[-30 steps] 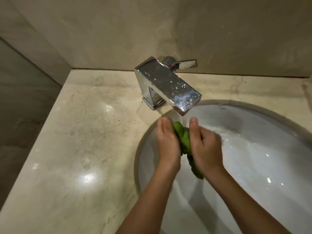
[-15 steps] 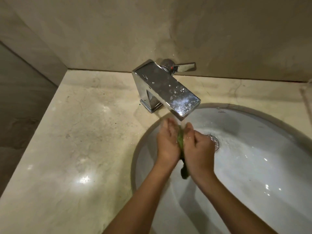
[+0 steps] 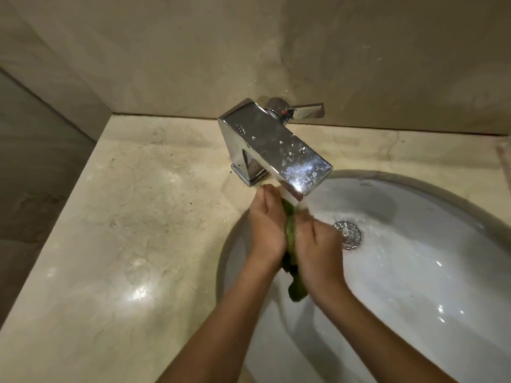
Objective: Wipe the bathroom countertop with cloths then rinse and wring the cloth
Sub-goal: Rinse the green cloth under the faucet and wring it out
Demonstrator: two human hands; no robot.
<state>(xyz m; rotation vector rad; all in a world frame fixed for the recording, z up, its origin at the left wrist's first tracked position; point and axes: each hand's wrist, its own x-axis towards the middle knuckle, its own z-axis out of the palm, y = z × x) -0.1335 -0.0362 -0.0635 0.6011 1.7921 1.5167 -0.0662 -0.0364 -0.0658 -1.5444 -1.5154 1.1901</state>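
A wet green cloth [image 3: 291, 233] is squeezed between my two hands under the spout of the chrome faucet [image 3: 272, 146], over the left part of the white sink [image 3: 414, 272]. My left hand [image 3: 266, 223] presses it from the left and my right hand [image 3: 313, 244] from the right, fingers pointing toward the faucet. A dark green tail of the cloth [image 3: 297, 290] hangs below my wrists. Water falls from the spout onto the cloth. Most of the cloth is hidden between my palms. The beige marble countertop [image 3: 124, 230] lies to the left.
The faucet's lever handle [image 3: 305, 110] points right, near the back wall. A metal drain [image 3: 347, 234] sits in the wet basin just right of my right hand. A side wall drops away at the countertop's left edge.
My hands have rubbed the cloth back and forth under the spout, closing together over it. The hanging tail shortened half a second ago and hangs longer now.
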